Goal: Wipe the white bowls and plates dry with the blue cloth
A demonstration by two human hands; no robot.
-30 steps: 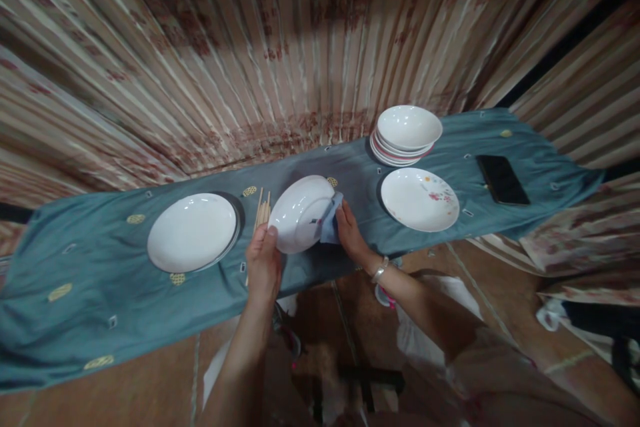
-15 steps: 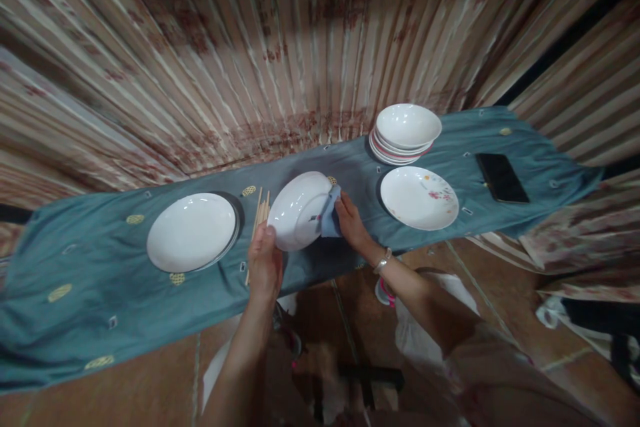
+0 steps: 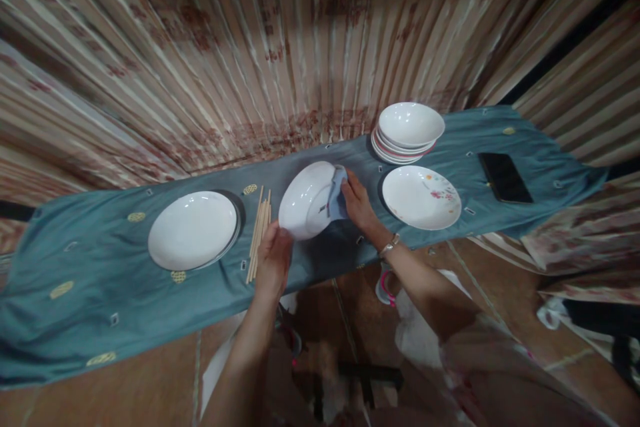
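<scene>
A white plate point(image 3: 306, 197) is held tilted above the table, its underside with a small dark mark facing me. My left hand point(image 3: 273, 255) grips its lower left edge. On the opposite side, my right hand point(image 3: 359, 200) is closed on a blue cloth point(image 3: 339, 195), which lies against the plate's right edge. Part of the rim is hidden under the cloth. Just left of the plate, several wooden chopsticks point(image 3: 259, 235) lie on the tablecloth.
White plates point(image 3: 193, 230) lie stacked at the left on the teal tablecloth point(image 3: 135, 293). To the right are a stack of bowls point(image 3: 411, 125), a flower-patterned plate point(image 3: 413, 199) and a black phone point(image 3: 505, 177). A pleated curtain point(image 3: 300, 47) hangs behind the table.
Both hands have shifted slightly right and up with the plate and cloth. The cloth sits higher along the plate's edge, and more of the chopsticks shows.
</scene>
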